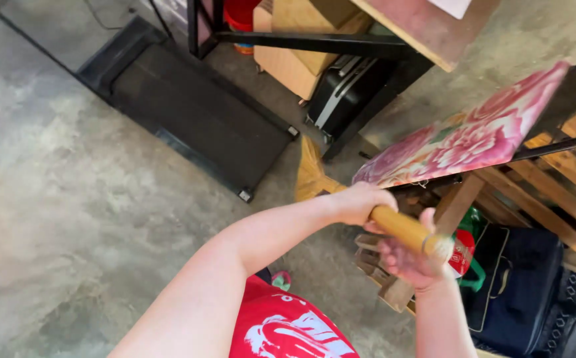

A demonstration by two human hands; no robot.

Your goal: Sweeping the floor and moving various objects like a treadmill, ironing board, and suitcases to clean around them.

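Because both hands clamp the broom handle (404, 229), left hand (361, 202) lower and right hand (410, 262) at the top end, the bristles (311, 174) press slanted onto the concrete floor (69, 179)

Soft, even daylight over a grey concrete floor (69, 199), no hard glare.

Light falls from the upper right, brightening the flowered panel (467, 139) and the near forearm, while deep shadow sits under the far table (427, 30) and around the black case (341, 99). The right hand (410, 262) is smeared by motion blur; lines bow slightly at the edges.
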